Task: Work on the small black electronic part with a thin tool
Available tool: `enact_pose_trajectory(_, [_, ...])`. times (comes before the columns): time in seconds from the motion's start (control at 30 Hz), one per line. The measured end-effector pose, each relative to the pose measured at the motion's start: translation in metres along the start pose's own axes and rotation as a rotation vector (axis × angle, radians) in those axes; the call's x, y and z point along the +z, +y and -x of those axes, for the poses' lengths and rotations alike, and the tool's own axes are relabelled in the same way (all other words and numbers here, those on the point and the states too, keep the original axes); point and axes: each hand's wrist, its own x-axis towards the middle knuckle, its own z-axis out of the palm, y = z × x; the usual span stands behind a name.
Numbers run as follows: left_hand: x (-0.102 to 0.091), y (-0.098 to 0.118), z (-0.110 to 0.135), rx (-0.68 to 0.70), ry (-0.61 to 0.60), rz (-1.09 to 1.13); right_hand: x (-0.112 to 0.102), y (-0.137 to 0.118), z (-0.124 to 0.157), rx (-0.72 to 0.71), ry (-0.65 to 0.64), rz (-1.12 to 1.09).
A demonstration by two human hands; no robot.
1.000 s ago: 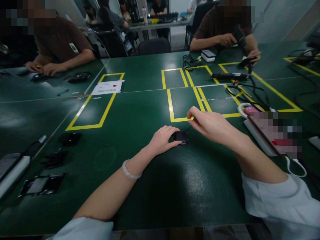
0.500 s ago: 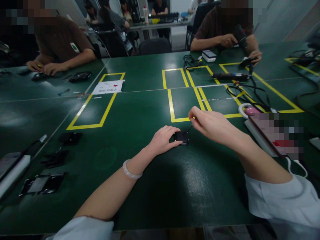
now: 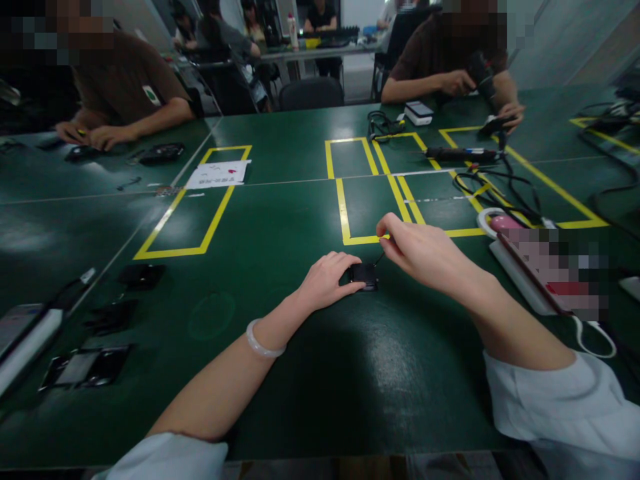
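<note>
A small black rectangular part (image 3: 366, 275) lies on the green table in front of me. My left hand (image 3: 331, 279) grips it from the left, thumb along the near side and fingers at the far side. My right hand (image 3: 411, 248) is closed in a pinch around a thin dark tool like a small screwdriver (image 3: 380, 259). The tool slants down, its tip at the part's far right corner. Most of its handle is hidden by my fingers, so its exact kind is unclear.
To the left lie several black parts (image 3: 86, 368) in a column. Right of my arm stand a pinkish box (image 3: 550, 270) and a tape roll (image 3: 489, 220). Cables (image 3: 505, 187) tangle behind them. Yellow tape marks the table (image 3: 270, 230). Two people work across it, one holding a power tool (image 3: 481, 75).
Both hands, the black part and the thin tool stay almost where they were. My right forearm and sleeve have shifted slightly left, and the view has moved a little.
</note>
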Motion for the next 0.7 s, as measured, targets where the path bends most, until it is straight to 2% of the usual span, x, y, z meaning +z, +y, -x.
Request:
enact_pose_trajectory(0.27, [-0.0009,0.0005,-0.0008,0.0,-0.004,0.005,0.0004,-0.0002,0.0006,0.058,-0.014,0.093])
enact_pose_trajectory(0.4, [-0.0021,0.0015,-0.0012,-0.003,-0.011,0.011,0.0003,0.0007,0.0021,0.014,-0.004,0.017])
enact_pose_trajectory(0.53, [-0.002,0.0014,-0.0012,-0.001,-0.006,0.018,-0.0012,-0.0003,0.0027,0.027,0.011,-0.009])
enact_pose_trajectory(0.7, [-0.0003,0.0002,-0.0011,-0.004,0.001,0.021,-0.0001,0.0,0.0014,0.066,-0.015,0.083])
